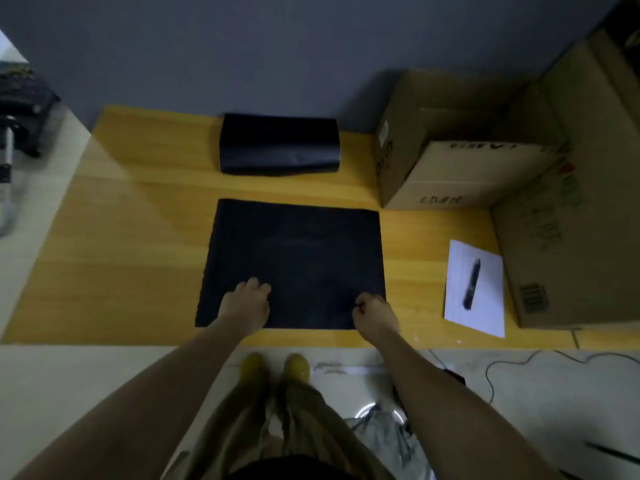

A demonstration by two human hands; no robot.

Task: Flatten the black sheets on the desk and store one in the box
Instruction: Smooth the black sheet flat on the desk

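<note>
A flat black sheet [298, 251] lies spread on the yellow wooden desk [121, 237] in front of me. My left hand [247, 304] rests palm down on its near left part, fingers curled. At the sheet's near right corner, my right hand [375, 315] pinches the edge with closed fingers. A second black sheet [278, 145], curled into a bulging roll, sits at the back of the desk by the wall. An open cardboard box [460, 147] stands at the back right.
A large cardboard box [568, 237] fills the desk's right side. A white paper with a dark pen-like object [474, 289] lies beside it. Cables trail on the floor at the right. A dark chair stands at the far left.
</note>
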